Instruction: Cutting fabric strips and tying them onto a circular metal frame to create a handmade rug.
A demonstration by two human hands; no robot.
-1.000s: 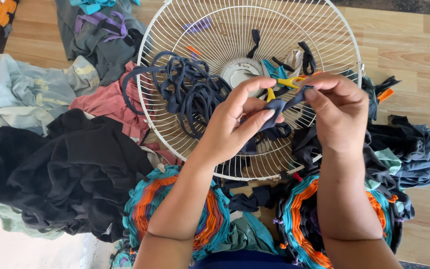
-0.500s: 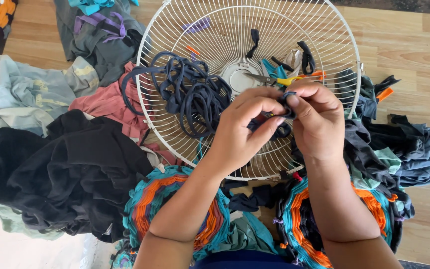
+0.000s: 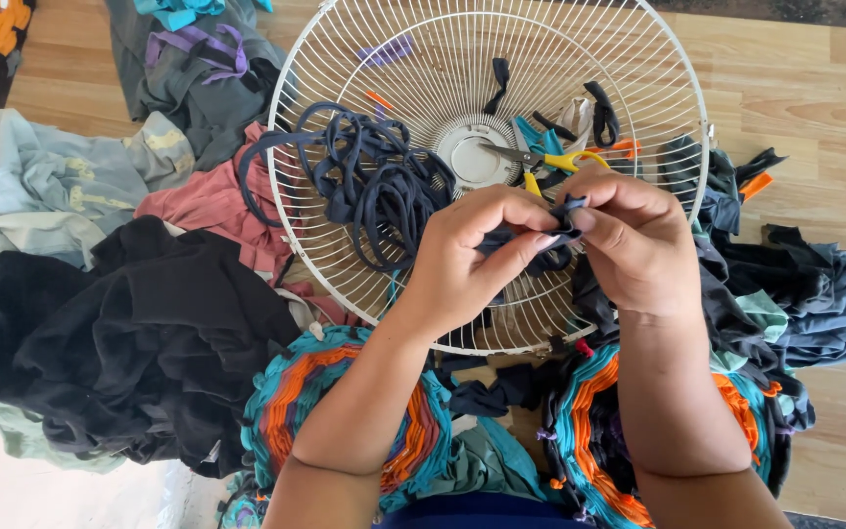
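Note:
Over a round white wire fan guard [image 3: 364,44], my left hand [image 3: 467,257] and my right hand [image 3: 634,240] pinch the same dark navy fabric strip [image 3: 540,240] between their fingertips. The strip bunches between the two hands and hangs slightly below them. A tangle of navy fabric loops [image 3: 369,186] lies on the guard just left of my left hand. Yellow-handled scissors [image 3: 550,160] rest on the guard beside its hub, just above my right hand. Short dark strips [image 3: 601,113] are tied onto the wires at the upper right.
Black cloth [image 3: 119,343] is heaped at the left, with pink [image 3: 212,206] and pale blue-grey garments [image 3: 31,186] behind it. Dark scraps [image 3: 805,294] pile up at the right on the wooden floor [image 3: 815,88]. Two woven orange-and-teal pieces [image 3: 291,392] lie over my knees.
My hands have drawn closer together and slid slightly down toward me, bunching the navy strip between the fingertips. The scissors near the hub are now uncovered.

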